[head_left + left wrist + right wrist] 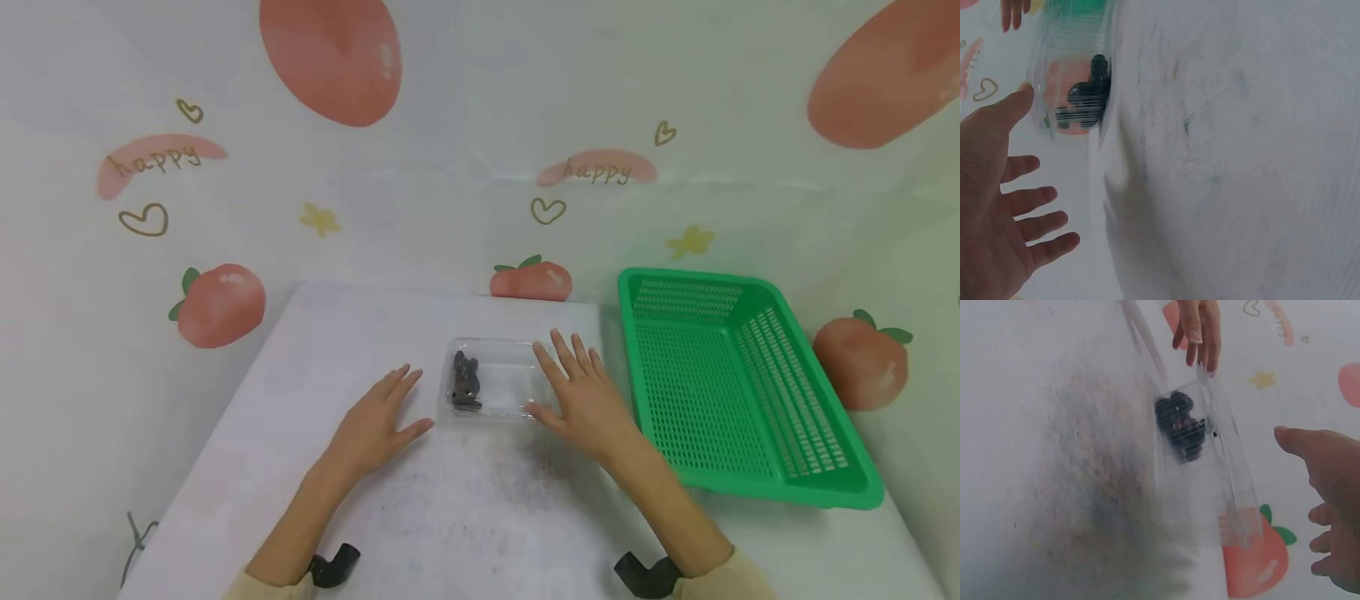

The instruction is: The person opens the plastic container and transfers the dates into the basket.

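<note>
A clear plastic box (506,385) stands on the white table between my two hands. Inside it, at the left end, is a dark, lumpy object (466,381), shiny and knobbly; its kind is hard to make out. To the left of the box my left hand (371,429) hovers with fingers spread, holding nothing. My right hand (588,410) is at the right end, fingers spread and overlapping the box's edge in the head view. In the right wrist view a gap shows between this hand (1338,503) and the box (1235,469).
A green plastic basket (813,350) with slotted sides stands on the right, close beside my right forearm. Behind the table (360,333) hangs a pale cloth (450,208) printed with fruit, hearts and words. Dark smudges mark the tabletop in front of the box.
</note>
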The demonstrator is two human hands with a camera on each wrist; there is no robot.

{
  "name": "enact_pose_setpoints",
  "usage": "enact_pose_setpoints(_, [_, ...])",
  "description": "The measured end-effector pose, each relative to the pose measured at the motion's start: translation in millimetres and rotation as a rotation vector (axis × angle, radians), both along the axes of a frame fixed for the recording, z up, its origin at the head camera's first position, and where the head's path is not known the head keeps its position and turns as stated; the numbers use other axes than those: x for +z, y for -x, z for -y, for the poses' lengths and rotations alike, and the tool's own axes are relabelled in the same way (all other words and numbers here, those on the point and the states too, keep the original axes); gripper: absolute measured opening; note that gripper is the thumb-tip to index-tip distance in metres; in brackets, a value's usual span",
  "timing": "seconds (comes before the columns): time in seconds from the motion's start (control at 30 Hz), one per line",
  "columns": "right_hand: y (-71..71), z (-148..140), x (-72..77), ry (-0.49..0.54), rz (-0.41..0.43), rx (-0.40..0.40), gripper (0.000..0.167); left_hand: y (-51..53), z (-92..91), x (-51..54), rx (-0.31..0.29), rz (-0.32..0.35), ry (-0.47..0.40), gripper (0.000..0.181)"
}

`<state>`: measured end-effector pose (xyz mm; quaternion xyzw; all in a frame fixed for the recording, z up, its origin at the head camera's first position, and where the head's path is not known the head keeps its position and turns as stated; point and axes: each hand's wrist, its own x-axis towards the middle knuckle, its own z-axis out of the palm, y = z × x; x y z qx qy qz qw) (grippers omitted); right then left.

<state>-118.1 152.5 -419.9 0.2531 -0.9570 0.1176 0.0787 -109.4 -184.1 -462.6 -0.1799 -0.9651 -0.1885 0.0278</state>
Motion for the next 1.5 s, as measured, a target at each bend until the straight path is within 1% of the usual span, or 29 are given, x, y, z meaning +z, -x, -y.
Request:
enact_pose_setpoints(0.17, [-1.9,10.9,-0.8,0.025,-0.029,0.032,0.081,-1.7,-4.4,0.7,-0.007,-0.015,-0.042,0.069])
enact_pose_setpoints(0.3, [-0.3,19.6,-0.2,0.064,-0.056,0.078,0.077,-3.5,-7.6,1.2,0.009,-0.015,-0.094,0.062])
enact_pose_setpoints(0.43, [1.9,28.8,0.1,0.077,-0.097,0.131,0.074,-4.6,-10.5,1.4,0.023,0.001,-0.147,0.056])
enact_pose_setpoints(0.53, [3.4,35.6,-0.5,0.079,-0.120,0.162,0.073,-4.7,-12.1,0.6,0.026,0.026,-0.191,0.052])
enact_pose_setpoints(0.67, [4.7,44.3,-2.1,0.086,-0.105,0.179,0.071,-4.0,-13.3,-3.5,0.028,0.066,-0.268,0.047])
enact_pose_setpoints(0.8, [5.8,51.5,-5.1,0.091,-0.091,0.187,0.070,-2.2,-13.2,-10.5,0.020,0.071,-0.355,0.044])
enact_pose_setpoints(0.9, [7.9,55.3,-8.6,0.118,-0.093,0.204,0.069,-0.2,-14.2,-13.4,0.007,0.068,-0.419,0.039])
enact_pose_setpoints(0.93, [8.8,56.6,-9.7,0.131,-0.092,0.212,0.069,0.3,-15.0,-13.7,0.012,0.078,-0.433,0.038])
enact_pose_setpoints(1.03, [11.1,60.6,-12.9,0.156,-0.093,0.232,0.067,1.4,-18.0,-13.7,0.036,0.124,-0.470,0.033])
enact_pose_setpoints(1.2, [13.7,68.5,-17.3,0.163,-0.098,0.252,0.064,1.1,-22.2,-14.3,0.101,0.272,-0.511,0.026])
enact_pose_setpoints(1.27, [14.7,71.4,-19.1,0.172,-0.101,0.258,0.063,1.0,-22.9,-13.8,0.111,0.337,-0.555,0.024])
enact_pose_setpoints(1.3, [15.1,72.6,-20.4,0.175,-0.104,0.259,0.062,1.1,-23.0,-13.5,0.113,0.365,-0.582,0.023])
enact_pose_setpoints(1.37, [16.1,75.2,-22.8,0.189,-0.114,0.267,0.060,1.5,-22.8,-12.7,0.103,0.419,-0.664,0.024])
enact_pose_setpoints(1.5, [17.3,80.7,-28.3,0.194,-0.155,0.297,0.054,3.5,-21.4,-14.3,0.064,0.515,-0.827,0.029])
